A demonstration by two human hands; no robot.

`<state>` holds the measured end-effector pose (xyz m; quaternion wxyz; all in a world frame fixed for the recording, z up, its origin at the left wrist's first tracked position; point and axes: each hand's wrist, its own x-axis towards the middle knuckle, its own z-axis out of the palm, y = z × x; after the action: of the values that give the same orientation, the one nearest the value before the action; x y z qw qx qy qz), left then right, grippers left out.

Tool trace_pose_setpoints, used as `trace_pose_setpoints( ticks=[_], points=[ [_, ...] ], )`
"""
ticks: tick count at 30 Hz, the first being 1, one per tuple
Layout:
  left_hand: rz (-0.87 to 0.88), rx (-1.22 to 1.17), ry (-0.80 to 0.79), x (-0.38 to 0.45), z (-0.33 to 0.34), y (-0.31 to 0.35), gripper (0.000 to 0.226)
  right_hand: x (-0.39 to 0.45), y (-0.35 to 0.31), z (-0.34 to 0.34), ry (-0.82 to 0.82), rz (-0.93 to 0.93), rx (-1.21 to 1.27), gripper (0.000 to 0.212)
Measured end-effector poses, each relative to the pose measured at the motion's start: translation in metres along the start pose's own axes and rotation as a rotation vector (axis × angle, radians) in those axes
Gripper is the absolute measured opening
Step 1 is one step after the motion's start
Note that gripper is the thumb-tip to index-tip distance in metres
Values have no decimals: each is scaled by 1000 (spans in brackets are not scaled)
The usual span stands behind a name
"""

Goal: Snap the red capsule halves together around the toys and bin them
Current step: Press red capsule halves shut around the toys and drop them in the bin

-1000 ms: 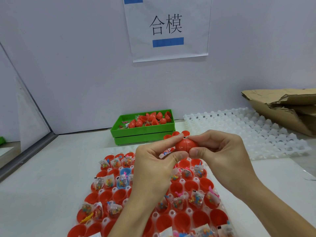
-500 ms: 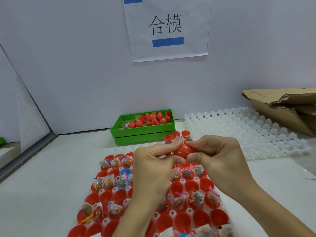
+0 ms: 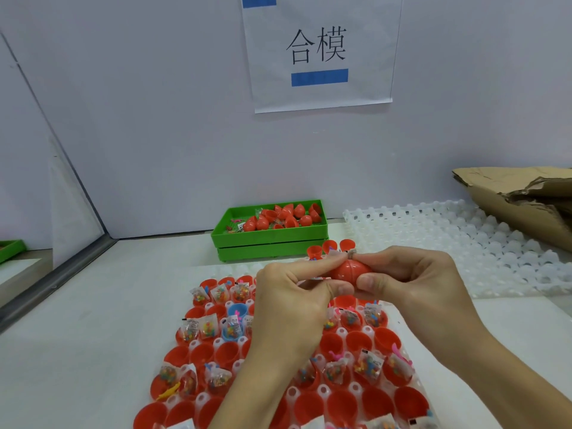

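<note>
capsule (image 3: 349, 270): ends covered by the fingertips of both hands; contents unseen.
tray (image 3: 402, 407): near rows cut off by the bottom edge, middle cells behind the left hand (image 3: 291, 308) and right hand (image 3: 414, 283).
cardboard (image 3: 523, 196): runs off the right edge.
toy packets (image 3: 216, 326): contents too small to tell.

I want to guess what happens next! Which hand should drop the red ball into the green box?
Probably the left hand: the green bin sits slightly to its side. Both hands, with the right hand, pinch the red capsule, so it's close.
</note>
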<state>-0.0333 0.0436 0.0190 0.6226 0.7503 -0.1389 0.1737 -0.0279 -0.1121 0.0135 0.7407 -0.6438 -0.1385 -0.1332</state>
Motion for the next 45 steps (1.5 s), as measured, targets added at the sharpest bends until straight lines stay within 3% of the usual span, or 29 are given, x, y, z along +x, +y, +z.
trace_pose_setpoints(
  ticks=[5, 14, 24, 27, 32, 37, 40, 45],
  points=[
    [22, 23, 43, 0, 0, -2, 38, 0, 3, 1, 10, -21, -44, 21],
    [36, 98, 94, -2, 5, -10, 48, -4, 10, 8, 47, -3, -91, 30],
    [84, 139, 66, -3, 7, -11, 49, -3, 13, 6, 11, -15, -208, 36],
    [40, 90, 93, -2, 7, -9, 54, -3, 15, 9, 19, -13, -168, 33],
    [-18, 22, 83, -1, 4, -10, 37, -2, 14, 6, -17, 18, -87, 23],
    [-5, 27, 4, -2, 3, -9, 37, -2, 16, 4, -39, 54, -49, 29],
    [-107, -142, 75, 1, 0, -7, 32, 0, 17, 2, -19, 72, -51, 32],
    [-417, -836, 183, 12, -10, -2, 23, 3, 18, 0, 18, 84, -67, 30]
  ],
)
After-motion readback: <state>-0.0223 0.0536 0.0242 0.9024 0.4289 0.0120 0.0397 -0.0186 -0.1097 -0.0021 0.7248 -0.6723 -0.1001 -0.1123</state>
